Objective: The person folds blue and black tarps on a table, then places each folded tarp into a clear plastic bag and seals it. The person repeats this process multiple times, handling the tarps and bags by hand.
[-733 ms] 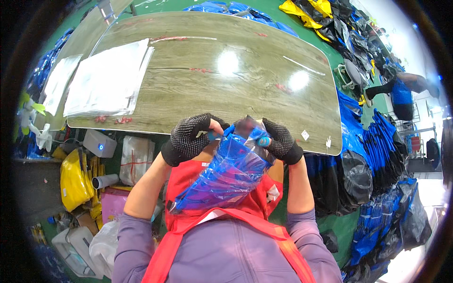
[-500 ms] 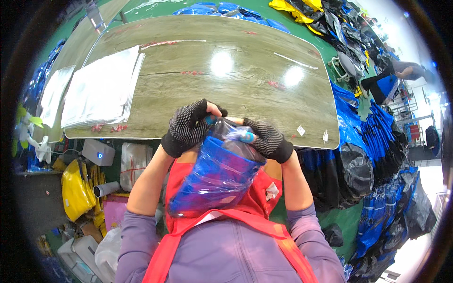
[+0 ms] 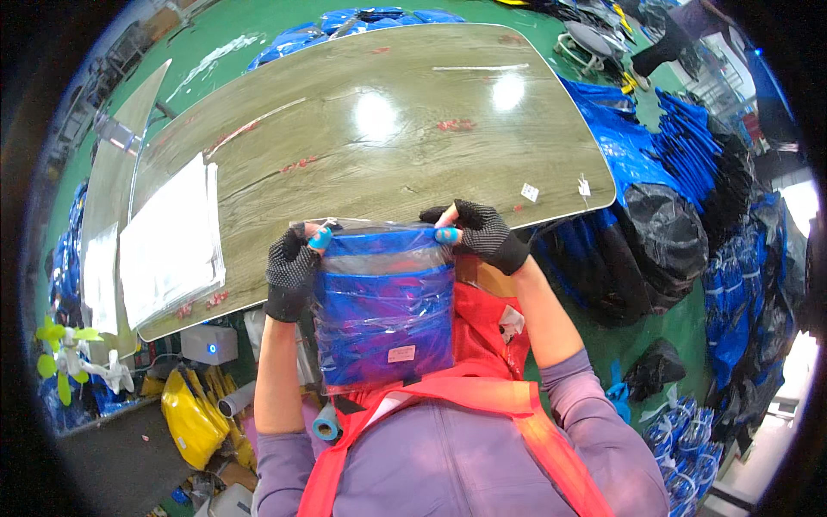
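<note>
Between my hands hangs a clear plastic bag (image 3: 385, 310) with a folded blue and dark grey item inside and a small white label low on its front. My left hand (image 3: 295, 269), in a black dotted glove with bare fingertips, pinches the bag's upper left corner. At the upper right corner my right hand (image 3: 485, 235), gloved the same way, grips the bag's edge. Blue wraps show on both thumbs. The bag is held upright in front of my red apron (image 3: 487, 323), just off the near edge of the wood-patterned table (image 3: 396, 172).
White plastic sheets or bags (image 3: 172, 241) lie stacked at the table's left. Blue and black bundles (image 3: 650, 233) stand on the right. Yellow folded items (image 3: 191, 418) and a white box with a blue light (image 3: 209, 344) sit below left. A person (image 3: 680, 39) is at the far right.
The bag has turned from bunched and tilted to flat and upright. My hands have spread to its two upper corners. The view has shifted, with the table now tilted.
</note>
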A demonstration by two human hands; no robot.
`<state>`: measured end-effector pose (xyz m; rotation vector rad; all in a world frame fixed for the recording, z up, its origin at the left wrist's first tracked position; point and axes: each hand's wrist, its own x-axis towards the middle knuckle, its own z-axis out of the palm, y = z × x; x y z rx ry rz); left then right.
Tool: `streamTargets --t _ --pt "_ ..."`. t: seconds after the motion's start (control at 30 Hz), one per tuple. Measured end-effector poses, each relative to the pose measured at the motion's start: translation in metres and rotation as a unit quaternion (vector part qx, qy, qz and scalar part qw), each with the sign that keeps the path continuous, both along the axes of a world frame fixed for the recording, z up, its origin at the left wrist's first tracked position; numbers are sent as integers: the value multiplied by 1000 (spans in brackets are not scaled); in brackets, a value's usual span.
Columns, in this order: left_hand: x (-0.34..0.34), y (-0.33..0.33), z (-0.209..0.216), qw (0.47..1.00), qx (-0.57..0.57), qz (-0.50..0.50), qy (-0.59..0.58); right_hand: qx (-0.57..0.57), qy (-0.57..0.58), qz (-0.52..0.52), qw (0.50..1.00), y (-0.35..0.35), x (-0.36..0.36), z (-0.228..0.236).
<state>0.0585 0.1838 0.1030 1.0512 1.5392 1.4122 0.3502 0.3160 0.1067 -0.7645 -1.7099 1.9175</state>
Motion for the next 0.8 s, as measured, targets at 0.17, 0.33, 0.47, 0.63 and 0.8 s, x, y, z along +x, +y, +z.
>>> streamTargets --t 0.17,0.33,0.47,0.63,0.8 --pt "6 26 16 993 -49 95 -40 189 -3 -163 968 0 -26 -18" --pt "10 47 106 995 48 1 83 234 -45 -242 941 47 -78 15" --pt "18 44 156 893 215 -356 -171 251 194 -272 908 92 -107 15" --pt "40 56 121 988 23 -149 -12 92 150 -228 958 88 -81 -9" --pt "25 11 67 956 -101 -129 -244 -210 280 42 936 24 -19 15"
